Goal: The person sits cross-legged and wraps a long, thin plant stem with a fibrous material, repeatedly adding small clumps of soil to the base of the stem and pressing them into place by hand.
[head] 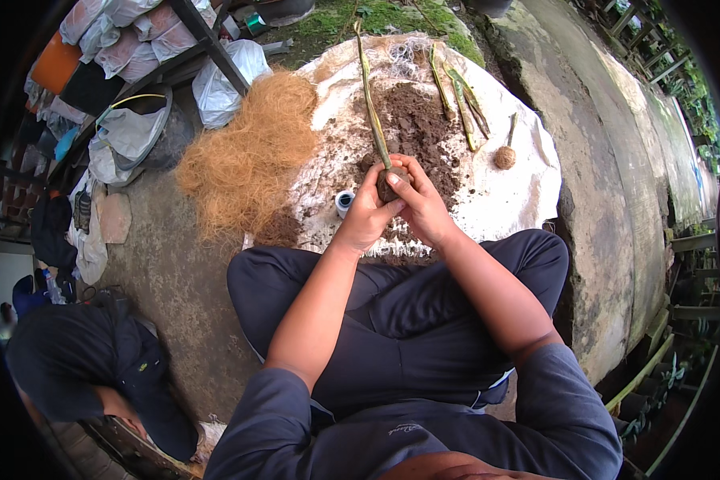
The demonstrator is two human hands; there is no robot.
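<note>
Both my left hand (367, 207) and my right hand (421, 201) are cupped around a ball of dark soil (390, 187). My right thumb presses on its top. From the ball a long green and yellow leaf cutting (369, 99) points away from me. Loose brown soil (417, 120) lies beyond my hands on a white woven sack sheet (522, 192). A spool of thread (344, 201) stands just left of my left hand. To the right are several leaf cuttings (461, 102) and a fibre-wrapped ball (504, 157) with a short leaf.
A heap of tan coconut fibre (252, 150) covers the sheet's left side. White tangled thread (409, 54) lies at the far edge. A black basin (168, 132), bagged bundles (138, 36) on a rack and a white plastic bag (228, 78) stand left. Another person (96, 366) sits at lower left.
</note>
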